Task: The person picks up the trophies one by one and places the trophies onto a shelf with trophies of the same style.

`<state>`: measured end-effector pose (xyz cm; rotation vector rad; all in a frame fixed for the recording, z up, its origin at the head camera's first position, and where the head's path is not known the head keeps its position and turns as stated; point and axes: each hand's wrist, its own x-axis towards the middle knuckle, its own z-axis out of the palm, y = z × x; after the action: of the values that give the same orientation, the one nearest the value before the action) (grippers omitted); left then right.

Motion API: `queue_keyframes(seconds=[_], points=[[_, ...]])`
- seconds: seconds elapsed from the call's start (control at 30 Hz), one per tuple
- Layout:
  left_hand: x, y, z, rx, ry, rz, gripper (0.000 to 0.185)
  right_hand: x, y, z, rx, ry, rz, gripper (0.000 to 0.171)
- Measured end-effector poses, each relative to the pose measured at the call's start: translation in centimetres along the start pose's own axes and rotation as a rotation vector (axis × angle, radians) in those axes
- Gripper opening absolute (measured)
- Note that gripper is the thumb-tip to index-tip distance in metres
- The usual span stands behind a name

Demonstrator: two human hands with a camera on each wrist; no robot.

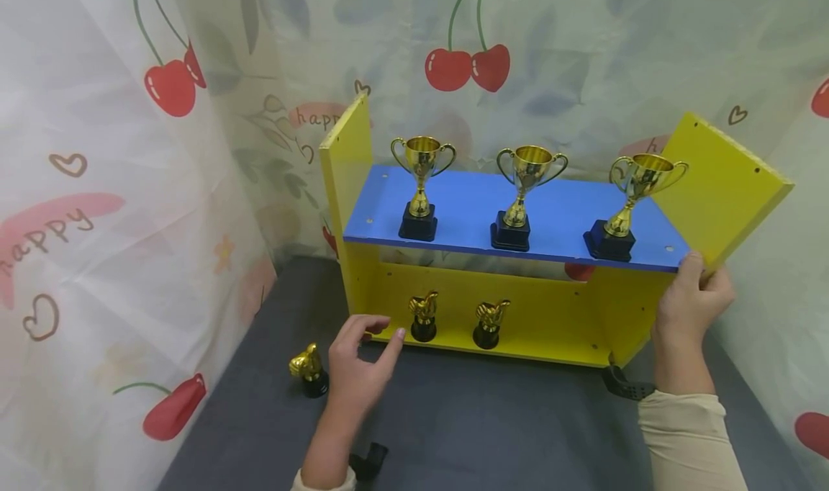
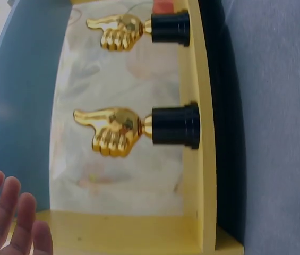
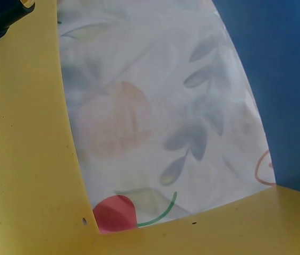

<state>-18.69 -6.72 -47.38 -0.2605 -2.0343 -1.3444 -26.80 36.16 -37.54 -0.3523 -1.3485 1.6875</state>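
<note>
My left hand (image 1: 359, 376) is held in front of the lower left of the yellow and blue shelf (image 1: 460, 242), thumb and fingers apart, with nothing between them. Closest to it is a gold thumbs-up trophy (image 1: 424, 317) on a black base, standing on the bottom board. A second thumbs-up trophy (image 1: 488, 324) stands to its right; the left wrist view shows both. A third thumbs-up trophy (image 1: 309, 370) stands on the dark table, left of my hand. My right hand (image 1: 689, 307) grips the shelf's right side, where the blue board meets the yellow side panel.
Along the blue board stand three gold cup trophies on black bases: left cup (image 1: 421, 188), middle cup (image 1: 523, 197), right cup (image 1: 631, 206). A dark grey cloth (image 1: 492, 426) covers the table. Cherry-printed fabric (image 1: 583, 59) hangs behind and at both sides.
</note>
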Motion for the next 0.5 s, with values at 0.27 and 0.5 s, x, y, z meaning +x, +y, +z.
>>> queue_keyframes(seconds=[0.27, 0.5], points=[[0.4, -0.3, -1.6, 0.031, 0.058, 0.013, 0.028, -0.1, -0.2, 0.1, -0.002, -0.003, 0.011, 0.024], [0.6, -1.3, -3.1, 0.052, 0.095, -0.004, 0.027, 0.1, 0.1, 0.1, -0.007, -0.004, -0.011, 0.023]])
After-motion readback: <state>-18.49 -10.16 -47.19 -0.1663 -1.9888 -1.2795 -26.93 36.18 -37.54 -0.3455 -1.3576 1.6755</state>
